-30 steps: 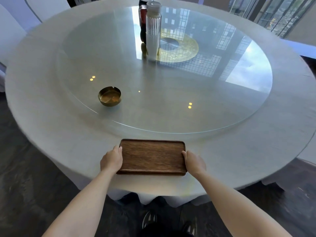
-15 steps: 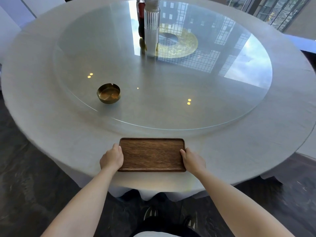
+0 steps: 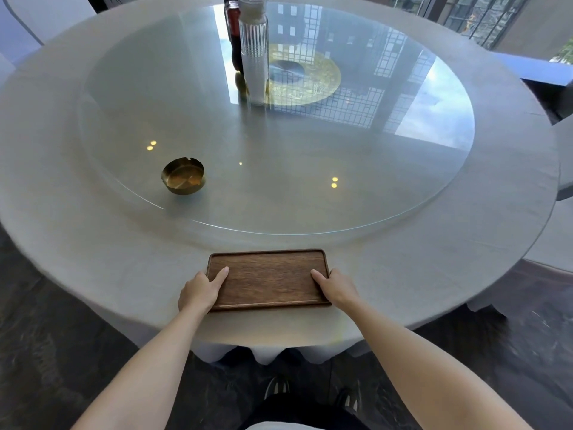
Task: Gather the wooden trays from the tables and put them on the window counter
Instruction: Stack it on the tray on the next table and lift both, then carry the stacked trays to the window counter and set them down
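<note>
A dark wooden tray [image 3: 269, 279], rectangular and empty, lies flat near the front edge of a round table [image 3: 93, 249] covered in grey cloth. My left hand [image 3: 200, 290] grips the tray's left end, thumb lying over the rim onto its inner face. My right hand [image 3: 336, 287] grips the right end the same way. Fingers under the tray's ends are hidden.
A large glass turntable [image 3: 341, 169] covers the table's middle. On it stand a brass ashtray [image 3: 183, 176], a ribbed clear bottle [image 3: 254, 51] and a dark bottle [image 3: 233, 32] behind it. Chairs in white covers [image 3: 46, 13] stand at the far left. Dark floor lies below.
My thumbs have slid from beside the tray's ends over the rims onto its inner face. The tray has stayed in place on the table.
</note>
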Demonstrator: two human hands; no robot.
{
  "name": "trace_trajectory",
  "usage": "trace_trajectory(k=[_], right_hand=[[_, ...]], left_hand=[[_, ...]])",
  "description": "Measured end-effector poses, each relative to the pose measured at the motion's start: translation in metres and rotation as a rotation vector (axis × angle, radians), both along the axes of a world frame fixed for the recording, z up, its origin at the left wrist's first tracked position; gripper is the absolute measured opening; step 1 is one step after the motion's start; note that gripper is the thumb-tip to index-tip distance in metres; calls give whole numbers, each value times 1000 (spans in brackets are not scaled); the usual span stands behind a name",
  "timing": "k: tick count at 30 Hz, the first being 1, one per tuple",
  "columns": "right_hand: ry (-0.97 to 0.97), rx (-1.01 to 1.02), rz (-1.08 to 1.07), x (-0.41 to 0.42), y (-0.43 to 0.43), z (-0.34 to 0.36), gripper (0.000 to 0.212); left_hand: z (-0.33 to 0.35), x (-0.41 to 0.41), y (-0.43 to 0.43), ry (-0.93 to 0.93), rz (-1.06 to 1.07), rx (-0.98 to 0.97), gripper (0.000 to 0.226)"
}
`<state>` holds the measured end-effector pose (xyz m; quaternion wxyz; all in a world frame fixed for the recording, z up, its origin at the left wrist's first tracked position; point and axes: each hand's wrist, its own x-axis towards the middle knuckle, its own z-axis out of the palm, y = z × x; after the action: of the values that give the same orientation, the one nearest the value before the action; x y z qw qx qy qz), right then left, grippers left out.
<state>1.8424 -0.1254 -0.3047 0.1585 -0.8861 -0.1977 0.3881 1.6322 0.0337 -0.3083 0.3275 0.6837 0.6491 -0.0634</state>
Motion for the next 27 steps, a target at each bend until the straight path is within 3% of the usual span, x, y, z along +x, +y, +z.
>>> trace_trajectory(k=[6, 15, 27], right_hand=[[21, 47, -106, 8, -27, -1, 59], [-9, 236, -538, 63, -125, 37, 54], [-257, 364, -1083, 156, -337, 109, 56]], left_hand=[[8, 23, -10, -44, -50, -23, 64], [48, 145, -60, -167, -362, -14, 65], [117, 350, -245, -342, -838, -6, 66]])
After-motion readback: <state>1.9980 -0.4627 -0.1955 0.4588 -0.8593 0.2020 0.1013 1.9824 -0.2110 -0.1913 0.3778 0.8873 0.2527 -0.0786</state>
